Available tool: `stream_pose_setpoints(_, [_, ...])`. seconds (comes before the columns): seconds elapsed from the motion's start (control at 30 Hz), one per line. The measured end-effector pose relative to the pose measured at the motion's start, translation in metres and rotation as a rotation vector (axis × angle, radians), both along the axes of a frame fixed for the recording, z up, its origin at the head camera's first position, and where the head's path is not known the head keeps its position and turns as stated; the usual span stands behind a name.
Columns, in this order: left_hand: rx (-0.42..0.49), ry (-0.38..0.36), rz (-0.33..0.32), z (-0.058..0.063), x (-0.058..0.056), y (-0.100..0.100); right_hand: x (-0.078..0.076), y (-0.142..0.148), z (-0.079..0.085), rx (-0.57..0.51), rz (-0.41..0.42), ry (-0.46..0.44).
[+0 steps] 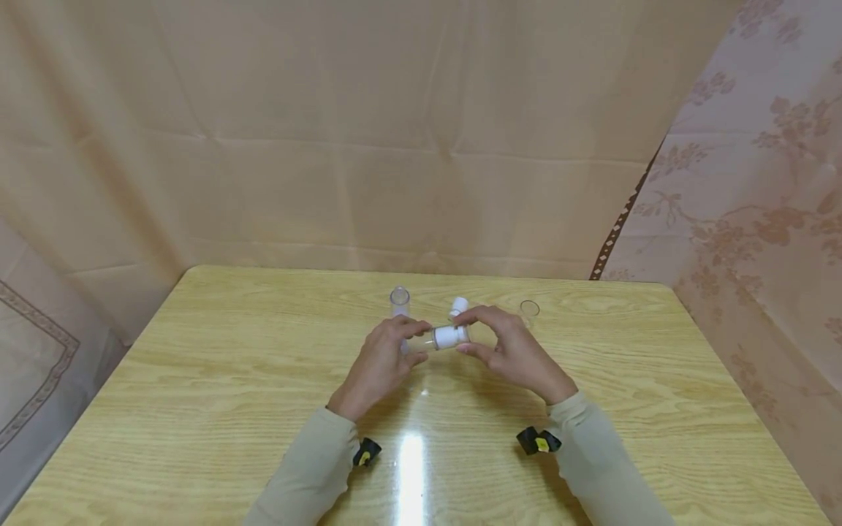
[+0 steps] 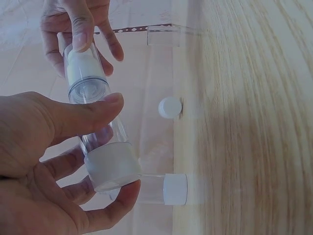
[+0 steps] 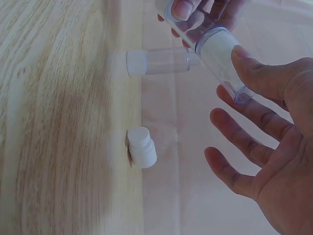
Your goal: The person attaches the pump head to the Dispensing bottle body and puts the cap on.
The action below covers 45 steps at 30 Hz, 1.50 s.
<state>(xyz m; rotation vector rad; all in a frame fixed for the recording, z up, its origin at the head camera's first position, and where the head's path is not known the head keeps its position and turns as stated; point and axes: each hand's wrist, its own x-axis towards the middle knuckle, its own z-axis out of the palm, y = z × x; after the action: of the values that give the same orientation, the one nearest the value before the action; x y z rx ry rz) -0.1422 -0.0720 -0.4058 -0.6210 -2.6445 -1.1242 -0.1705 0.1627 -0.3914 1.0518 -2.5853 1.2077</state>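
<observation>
Over the table, my left hand (image 1: 384,359) grips a clear plastic bottle (image 2: 113,166) with a white band at its base, thumb on one side and fingers curled around the other. From the opposite end, my right hand (image 1: 516,352) pinches a clear cylinder with a white inner part (image 1: 447,337) between thumb and fingers. The two pieces lie end to end in one slightly tilted line, the clear rim right at the bottle's end. In the right wrist view the other right fingers (image 3: 239,142) are spread away from the cylinder.
Behind the hands, a similar clear tube with a white base (image 3: 161,62) stands on the wooden table (image 1: 217,380). A small white bottle with a cap (image 3: 142,148) stands beside it, and a clear open cup (image 1: 529,310) is farther right. Beige cloth (image 1: 395,183) hangs behind the table.
</observation>
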Motion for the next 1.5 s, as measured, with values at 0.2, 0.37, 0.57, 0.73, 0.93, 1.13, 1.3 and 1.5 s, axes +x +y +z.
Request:
stream_pose_setpoints(0.2, [-0.002, 0.006, -0.006, 0.0007, 0.0000, 0.0016, 0.0004, 0.0023, 0.0019, -0.007, 0.012, 0.011])
stream_pose_setpoints(0.37, [0.002, -0.002, -0.001, 0.0013, 0.0012, 0.0030, -0.0009, 0.0039, 0.0012, -0.005, 0.015, -0.003])
stream_pose_setpoints(0.57, [-0.011, 0.003, 0.013, 0.0011, 0.0018, 0.0038, -0.0015, 0.0045, 0.0002, -0.003, 0.019, -0.013])
stream_pose_setpoints(0.73, [-0.011, 0.006, 0.007, 0.0012, 0.0023, 0.0034, -0.0015, 0.0044, 0.0001, -0.002, 0.016, -0.012])
stream_pose_setpoints(0.93, [-0.021, 0.013, 0.002, 0.0019, 0.0032, 0.0031, -0.0002, 0.0040, 0.0015, 0.008, 0.004, -0.011])
stream_pose_setpoints(1.13, [-0.010, 0.013, 0.006, 0.0016, 0.0032, 0.0041, 0.0010, 0.0046, 0.0023, 0.013, -0.012, -0.013])
stream_pose_setpoints(1.3, [-0.009, 0.014, 0.016, 0.0016, 0.0035, 0.0050, 0.0007, 0.0045, 0.0017, 0.000, -0.007, -0.008])
stream_pose_setpoints(1.5, [-0.003, 0.011, 0.027, 0.0012, 0.0045, 0.0055, -0.0004, 0.0044, 0.0003, -0.016, -0.003, -0.004])
